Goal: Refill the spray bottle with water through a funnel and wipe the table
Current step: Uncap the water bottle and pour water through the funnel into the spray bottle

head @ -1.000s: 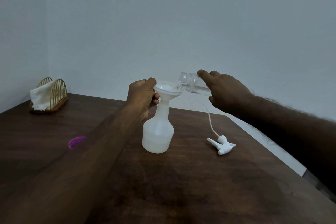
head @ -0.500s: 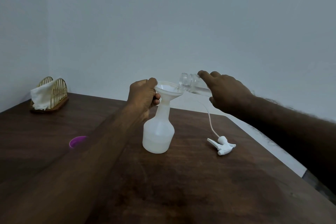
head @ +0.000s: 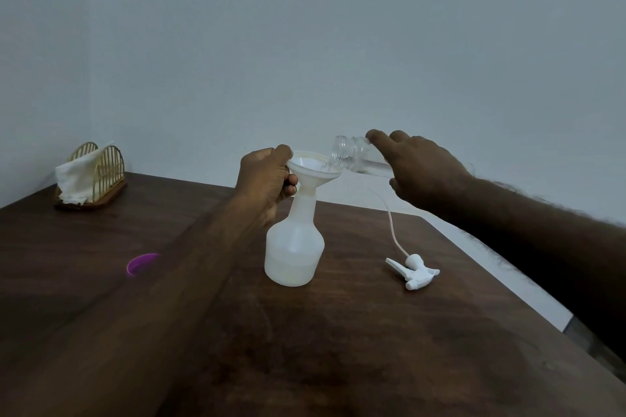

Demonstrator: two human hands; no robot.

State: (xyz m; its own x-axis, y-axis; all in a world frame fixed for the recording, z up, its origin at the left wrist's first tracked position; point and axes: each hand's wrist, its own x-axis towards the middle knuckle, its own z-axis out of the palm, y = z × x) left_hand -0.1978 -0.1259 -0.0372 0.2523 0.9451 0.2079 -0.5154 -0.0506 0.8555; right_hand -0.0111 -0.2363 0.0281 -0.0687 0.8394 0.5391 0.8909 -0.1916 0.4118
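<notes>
A translucent white spray bottle (head: 294, 247) stands upright on the dark wooden table (head: 372, 349), with water in its lower part. A white funnel (head: 313, 167) sits in its neck. My left hand (head: 267, 179) grips the funnel's rim at its left side. My right hand (head: 420, 166) holds a clear water bottle (head: 355, 157) tipped nearly level, its open mouth over the funnel and water running in. The white spray trigger head (head: 414, 271) with its thin tube lies on the table to the right of the spray bottle.
A gold wire holder with a white cloth (head: 90, 174) stands at the table's far left corner. A purple cap (head: 140, 263) lies on the left, partly behind my left forearm. The table's right edge runs diagonally near the trigger head.
Both hands keep their hold with only a tiny shift. The pouring goes on and the clear bottle stays tipped over the funnel.
</notes>
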